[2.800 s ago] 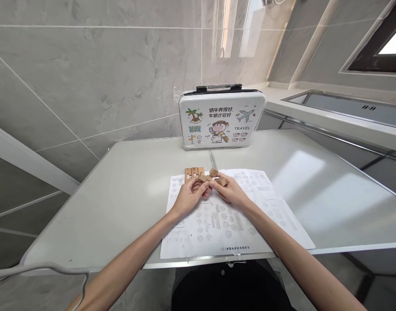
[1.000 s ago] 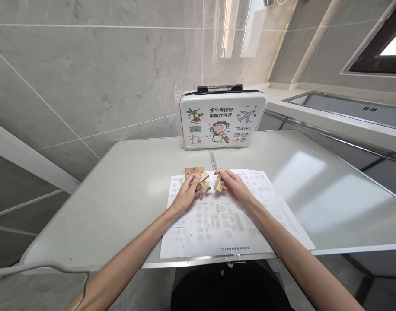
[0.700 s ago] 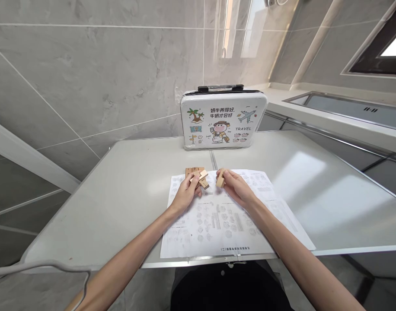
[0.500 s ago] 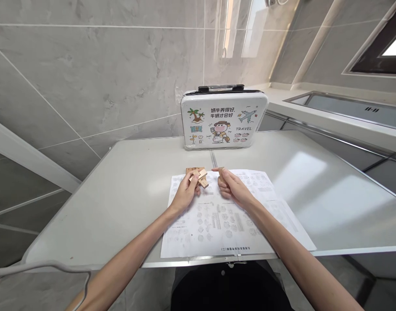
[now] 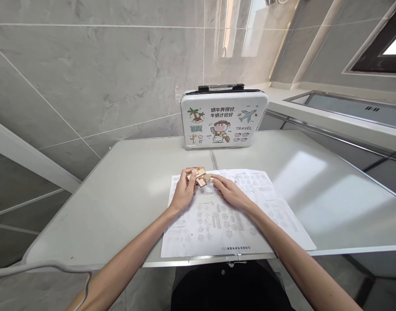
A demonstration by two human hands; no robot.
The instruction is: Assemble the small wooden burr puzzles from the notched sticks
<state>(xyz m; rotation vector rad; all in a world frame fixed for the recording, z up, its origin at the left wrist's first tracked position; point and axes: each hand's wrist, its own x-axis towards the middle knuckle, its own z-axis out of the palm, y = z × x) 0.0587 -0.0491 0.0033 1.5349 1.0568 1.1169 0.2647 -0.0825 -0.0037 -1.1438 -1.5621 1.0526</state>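
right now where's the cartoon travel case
Head view: the cartoon travel case stands right of center at the back of the table, beyond the printed sheet.

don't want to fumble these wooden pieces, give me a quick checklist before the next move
1. Left grip holding the crossed wooden pieces: ok.
2. Right grip on the wooden block: ok, at the fingertips.
3. Block lined up with the crossed pieces: cannot tell, too small.
4. Printed sheet lying on the table below both hands: ok.
5. Wood behind the left grip fully visible: not ok, partly hidden.
6. White case apart from both hands: ok, standing at the back.
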